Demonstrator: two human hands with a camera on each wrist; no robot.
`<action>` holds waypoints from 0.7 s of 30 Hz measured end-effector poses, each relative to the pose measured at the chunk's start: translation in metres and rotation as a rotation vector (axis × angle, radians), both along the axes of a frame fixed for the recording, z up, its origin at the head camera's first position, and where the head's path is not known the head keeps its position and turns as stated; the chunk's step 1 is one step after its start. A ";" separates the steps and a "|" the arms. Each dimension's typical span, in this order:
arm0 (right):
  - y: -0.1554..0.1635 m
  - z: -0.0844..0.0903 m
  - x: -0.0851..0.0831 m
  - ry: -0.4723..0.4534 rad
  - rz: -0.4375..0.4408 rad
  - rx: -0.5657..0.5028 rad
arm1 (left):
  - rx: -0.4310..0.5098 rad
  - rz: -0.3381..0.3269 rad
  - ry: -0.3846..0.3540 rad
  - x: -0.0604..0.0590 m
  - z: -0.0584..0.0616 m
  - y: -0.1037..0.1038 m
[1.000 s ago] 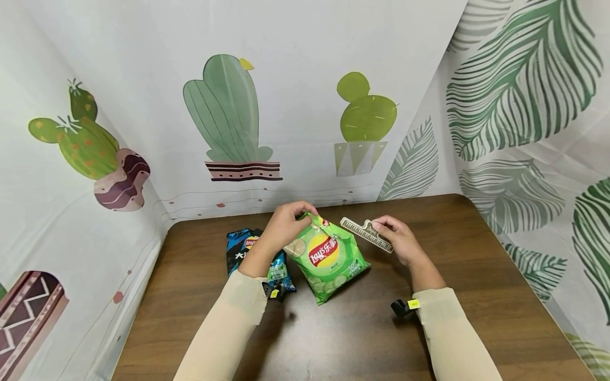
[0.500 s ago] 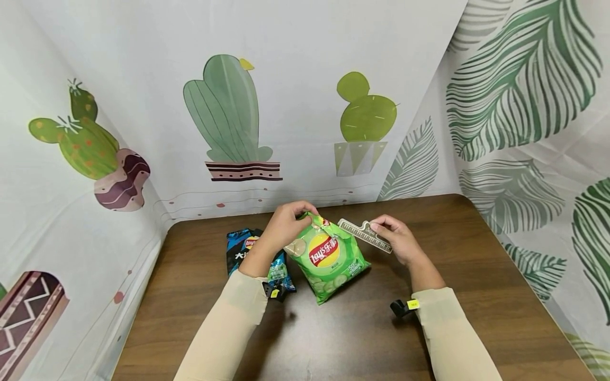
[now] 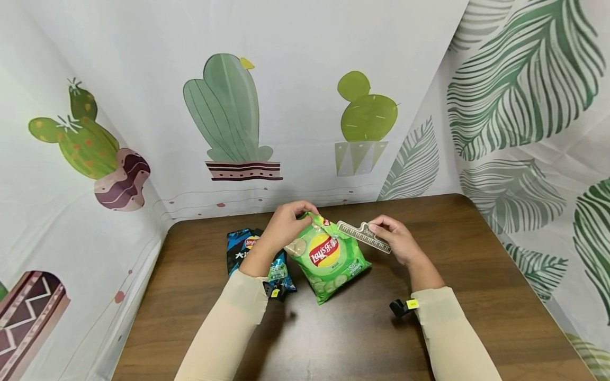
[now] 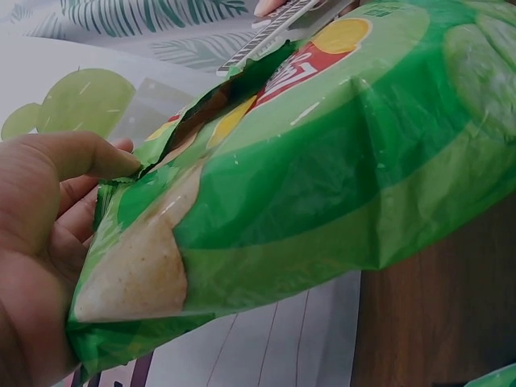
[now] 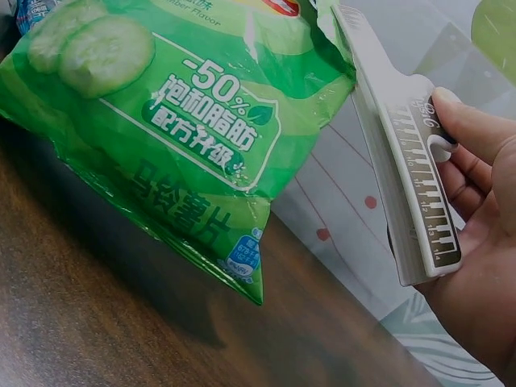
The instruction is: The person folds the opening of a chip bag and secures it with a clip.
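Observation:
A green Lay's potato chip bag point(image 3: 329, 259) is tilted over the middle of the table, its top corner pinched by my left hand point(image 3: 286, 225). In the left wrist view the bag's top edge gapes along a torn opening point(image 4: 201, 117). My right hand point(image 3: 397, 238) pinches the handle of a long clip point(image 5: 419, 161) with a piano-key print. The clip's far end lies right at the bag's upper right edge. Behind my left forearm, a blue and black Lay's bag point(image 3: 237, 244) lies partly hidden on the table.
The brown wooden table point(image 3: 343, 338) meets a white cloth backdrop point(image 3: 305, 132) with printed cacti along its back edge. To the right hangs more cloth point(image 3: 514, 127) with leaf prints. Both wrists carry small black cameras.
My right hand has moved slightly left with the clip, bringing its far end to the green bag's edge. The left hand has stayed on the bag's corner.

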State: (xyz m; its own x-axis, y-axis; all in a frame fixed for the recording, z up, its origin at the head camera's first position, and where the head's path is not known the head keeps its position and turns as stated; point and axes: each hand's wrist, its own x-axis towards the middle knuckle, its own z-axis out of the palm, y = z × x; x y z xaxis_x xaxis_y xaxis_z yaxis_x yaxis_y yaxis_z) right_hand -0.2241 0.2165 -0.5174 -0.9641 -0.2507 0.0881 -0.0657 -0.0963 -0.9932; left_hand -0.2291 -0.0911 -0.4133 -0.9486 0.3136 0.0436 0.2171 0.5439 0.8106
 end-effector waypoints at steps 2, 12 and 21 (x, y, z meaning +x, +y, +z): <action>0.000 0.000 0.000 0.005 0.011 0.001 | 0.000 0.003 -0.003 0.000 0.000 0.000; -0.001 0.000 0.001 -0.011 0.046 -0.003 | 0.034 -0.015 0.001 -0.001 -0.002 0.000; 0.001 0.000 0.002 -0.068 0.073 -0.013 | 0.035 -0.026 -0.017 -0.001 -0.001 -0.002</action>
State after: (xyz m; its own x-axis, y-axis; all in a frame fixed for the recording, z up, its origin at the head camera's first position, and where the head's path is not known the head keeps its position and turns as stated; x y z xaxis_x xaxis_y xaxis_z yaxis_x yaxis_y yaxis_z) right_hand -0.2218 0.2173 -0.5170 -0.9470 -0.3200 0.0272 0.0092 -0.1116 -0.9937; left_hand -0.2305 -0.0930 -0.4145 -0.9408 0.3367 0.0383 0.2164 0.5098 0.8326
